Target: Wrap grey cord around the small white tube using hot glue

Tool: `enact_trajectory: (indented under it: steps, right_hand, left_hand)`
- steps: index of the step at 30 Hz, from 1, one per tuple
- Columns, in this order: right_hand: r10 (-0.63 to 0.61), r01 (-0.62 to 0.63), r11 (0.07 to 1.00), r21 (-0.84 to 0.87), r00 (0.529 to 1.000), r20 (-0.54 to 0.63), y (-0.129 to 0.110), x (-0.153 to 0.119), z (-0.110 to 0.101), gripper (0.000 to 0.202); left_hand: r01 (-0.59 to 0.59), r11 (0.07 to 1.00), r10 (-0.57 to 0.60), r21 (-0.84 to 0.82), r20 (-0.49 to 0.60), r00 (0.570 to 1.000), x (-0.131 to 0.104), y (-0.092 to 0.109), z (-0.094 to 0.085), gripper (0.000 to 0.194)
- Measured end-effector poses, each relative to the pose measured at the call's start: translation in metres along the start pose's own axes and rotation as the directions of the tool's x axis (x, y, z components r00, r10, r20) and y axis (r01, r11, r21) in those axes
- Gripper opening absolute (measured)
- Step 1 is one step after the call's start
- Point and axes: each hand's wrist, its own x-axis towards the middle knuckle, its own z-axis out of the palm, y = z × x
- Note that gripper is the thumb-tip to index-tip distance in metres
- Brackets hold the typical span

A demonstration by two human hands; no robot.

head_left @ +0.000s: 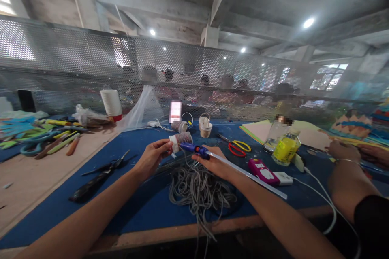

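Observation:
My left hand (152, 156) pinches a small white paper cup (174, 144) lying on its side in the air, partly wound with grey cord. In my right hand (215, 165) is a blue hot glue gun (191, 148), its tip at the cup's side. A long clear glue stick (252, 176) runs back from the gun over my right forearm. Below both hands lies a loose heap of grey cord (200, 189), with strands hanging over the table's front edge. Another cord-wound cup (180, 126) and a small handled basket (206, 128) stand behind.
Left are black pliers (111, 166), a stack of paper cups (111, 103) and several tools. Red-and-yellow-handled scissors (238, 147), a purple power bank (263, 172) with a white cable and a yellow bottle (285, 149) are on the right. A co-worker's arm (346, 170) reaches in there.

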Motion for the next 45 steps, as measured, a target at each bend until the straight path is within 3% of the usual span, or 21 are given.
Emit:
enact_trajectory:
  steps: [45]
  right_hand:
    - [0.037, -0.036, 0.999, -0.038, 0.999, 0.026, -0.0015, -0.0006, -0.0026, 0.037]
  left_hand:
    - [0.008, 0.997, -0.009, -0.074, -0.022, 1.000, 0.0009, 0.0016, 0.0008, 0.022]
